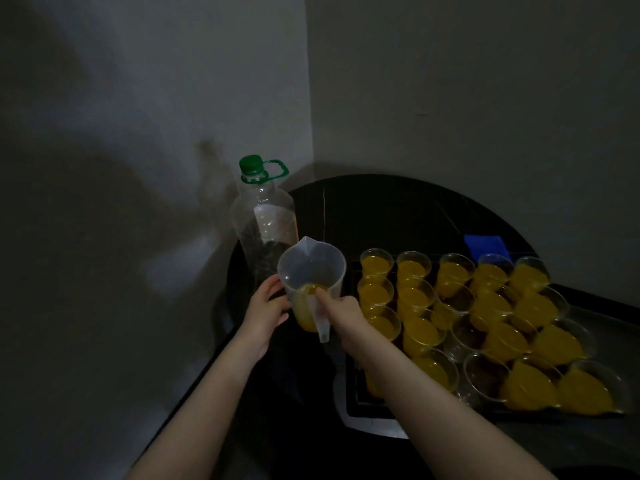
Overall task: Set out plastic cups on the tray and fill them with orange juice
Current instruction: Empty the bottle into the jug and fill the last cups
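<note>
Holding a clear plastic jug (311,282) in both hands, a person stands at a dark surface (381,209) in dim light. The right hand (341,311) has its fingers wrapped round the jug's handle, while the left hand (266,306) curls against the jug's side, probably to steady it. Only a little orange juice (308,320) sits in the bottom of the jug, which is upright beside the tray's left edge.

The tray (353,407) carries rows of clear plastic cups (415,296). Most hold juice; a few in the middle rows, such as one near the tray's front edge (485,375), look empty, so the filling seems nearly done.

An empty clear bottle (263,223) with a green cap stands at the surface's back left corner, just behind the jug. Its pale label cannot be read. A blue cloth (486,245) lies beyond the tray's far edge.
</note>
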